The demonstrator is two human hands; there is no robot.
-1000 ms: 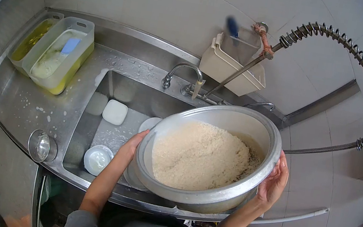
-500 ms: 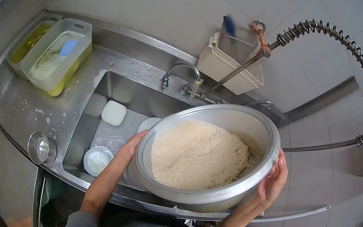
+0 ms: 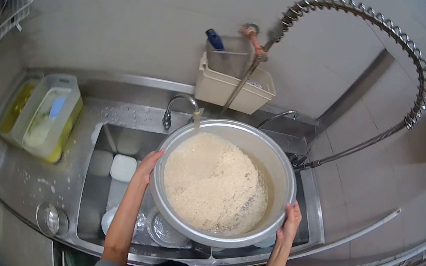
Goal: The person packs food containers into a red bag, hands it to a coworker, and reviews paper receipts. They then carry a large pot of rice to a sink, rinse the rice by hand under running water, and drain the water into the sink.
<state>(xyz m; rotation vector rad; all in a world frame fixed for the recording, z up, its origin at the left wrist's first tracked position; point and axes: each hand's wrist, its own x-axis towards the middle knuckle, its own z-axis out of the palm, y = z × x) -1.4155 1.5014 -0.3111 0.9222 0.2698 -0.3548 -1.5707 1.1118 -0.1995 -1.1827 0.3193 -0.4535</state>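
Note:
A large round metal pot (image 3: 263, 151) is held between my hands over the sink. Uncooked rice (image 3: 210, 183) fills much of it, heaped in the middle, with cloudy water along the right side. My left hand (image 3: 147, 165) is closed on the left rim, while my right hand (image 3: 291, 222) grips the lower right side, some fingers hidden beneath. The pot's far left edge lies right under the spout of the curved faucet (image 3: 180, 101).
In the sink basin (image 3: 97, 193) lie a white square dish (image 3: 123, 168) and a clear lid-like piece (image 3: 167, 230). Soapy tubs (image 3: 66, 126) stand at the left, near a small steel bowl (image 3: 48, 218). A beige bin (image 3: 234, 89) and a coiled spray hose (image 3: 420, 71) are behind.
The pot has moved away from me toward the faucet and is more level. The rice has partly spread, with water showing at its right. Both hands keep their hold; the view has shifted.

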